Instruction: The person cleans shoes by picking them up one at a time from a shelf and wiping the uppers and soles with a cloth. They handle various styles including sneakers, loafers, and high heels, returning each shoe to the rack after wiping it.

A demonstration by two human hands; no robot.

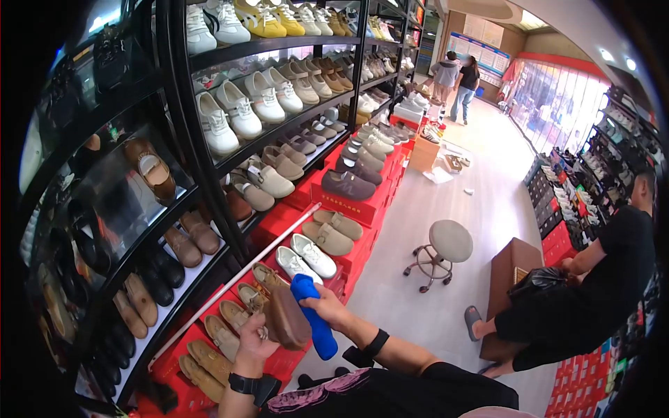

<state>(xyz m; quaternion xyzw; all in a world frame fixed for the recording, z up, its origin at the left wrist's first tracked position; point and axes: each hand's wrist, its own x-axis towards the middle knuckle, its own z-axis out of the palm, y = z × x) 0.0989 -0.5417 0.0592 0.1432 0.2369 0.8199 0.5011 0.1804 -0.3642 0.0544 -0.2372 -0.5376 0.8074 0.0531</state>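
A brown shoe (288, 322) is in my left hand (254, 343), its fingers closed at the shoe's near left side. Right beside it, my right hand (325, 306) is wrapped around a bright blue folded cloth (315, 327). The cloth hangs long and narrow along the shoe's right side and overlaps its edge in this view. Both hands are above the front of a red display of shoe boxes. Just beyond them sits a pair of white lace-up shoes (306, 256), with tan shoes (224, 334) lined up to the left.
A black shelving rack (209, 160) full of shoes rises on the left. A white rod (237, 279) runs along the red boxes (359, 258). On the floor stands a grey wheeled stool (450, 241). A person in black (585, 292) sits at right; two people stand far back.
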